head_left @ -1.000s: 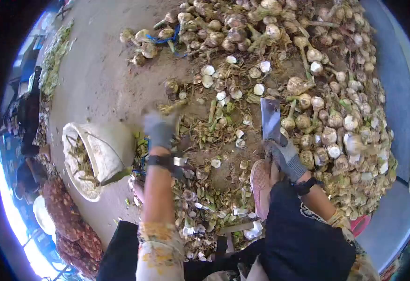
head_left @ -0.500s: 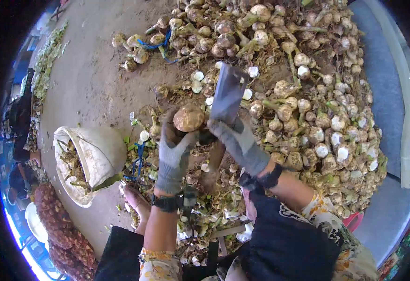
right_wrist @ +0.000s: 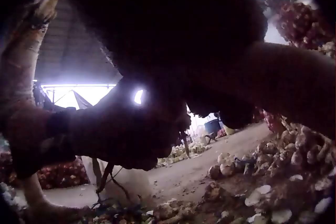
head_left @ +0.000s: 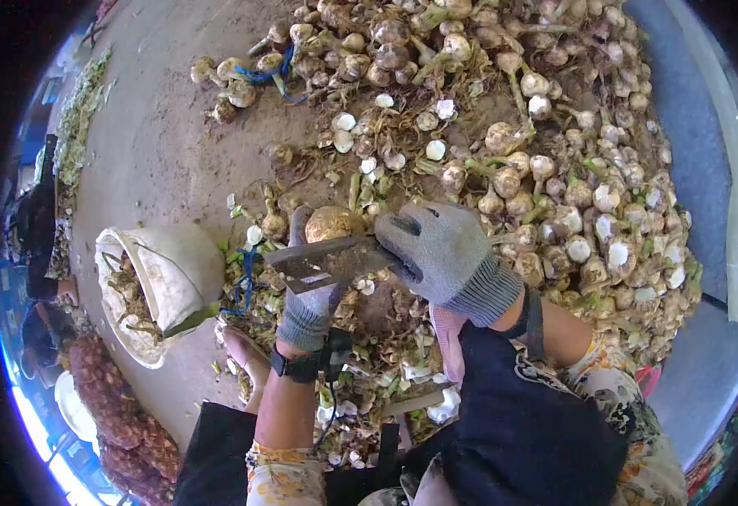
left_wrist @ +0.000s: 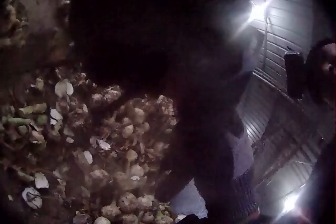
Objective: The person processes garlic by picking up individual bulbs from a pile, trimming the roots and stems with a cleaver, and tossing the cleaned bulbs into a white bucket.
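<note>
My gloved left hand grips a large, soil-brown garlic bulb, its fingers around the left side. In my right hand, also gloved, is a broad-bladed knife. The blade points left and lies across the lower side of the bulb in the head view, covering part of the left palm. Both wrist views are very dark; the hands there are mostly black shapes, and the bulb does not show clearly.
A large heap of garlic bulbs spreads along the right and back. Trimmed stems and white cut pieces litter the ground ahead. A white bucket lies tipped at left, near filled red net sacks. A foot is beside the left forearm.
The left hand reached left, then came back with a garlic bulb. The knife, upright before, has swung down and left onto the bulb as the right hand turned over.
</note>
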Demonstrator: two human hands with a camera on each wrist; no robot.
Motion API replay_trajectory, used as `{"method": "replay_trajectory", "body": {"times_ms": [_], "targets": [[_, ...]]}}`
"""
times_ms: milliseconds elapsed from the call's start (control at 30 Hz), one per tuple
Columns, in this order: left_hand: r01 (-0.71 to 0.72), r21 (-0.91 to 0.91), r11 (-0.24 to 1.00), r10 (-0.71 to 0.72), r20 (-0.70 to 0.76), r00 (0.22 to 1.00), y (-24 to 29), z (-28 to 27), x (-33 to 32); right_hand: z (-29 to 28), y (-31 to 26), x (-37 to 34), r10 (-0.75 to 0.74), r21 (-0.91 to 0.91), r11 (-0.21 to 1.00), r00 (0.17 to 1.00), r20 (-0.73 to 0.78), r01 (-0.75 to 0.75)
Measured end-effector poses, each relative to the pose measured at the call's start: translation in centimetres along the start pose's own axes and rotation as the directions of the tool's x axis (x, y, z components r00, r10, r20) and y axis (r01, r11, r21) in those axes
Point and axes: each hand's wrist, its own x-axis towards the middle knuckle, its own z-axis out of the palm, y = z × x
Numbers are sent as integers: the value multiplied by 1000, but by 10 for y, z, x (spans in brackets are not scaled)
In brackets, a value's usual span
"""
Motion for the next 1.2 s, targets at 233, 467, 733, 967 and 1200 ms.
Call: {"method": "replay_trajectory", "body": {"times_ms": [233, 467, 733, 967, 1200], "targets": [[191, -216, 957, -146, 206, 968, 8, 2, -7, 43, 23, -10, 277, 86, 952, 945, 173, -295], [29, 55, 998, -28, -14, 1000, 14, 17, 12, 38, 40, -33, 638, 386, 685, 764, 90, -618], [-160, -352, 922, 238, 189, 953, 55, 114, 25, 90, 35, -78, 374, 737, 576, 916, 148, -354], [281, 773, 569, 125, -419, 899, -44, -39, 165, 103, 85, -95, 641, 781, -59, 576, 507, -622], [114, 577, 808, -49, -127, 991, -57, -73, 170, 79, 64, -58, 574, 793, -58, 629, 524, -607]]}}
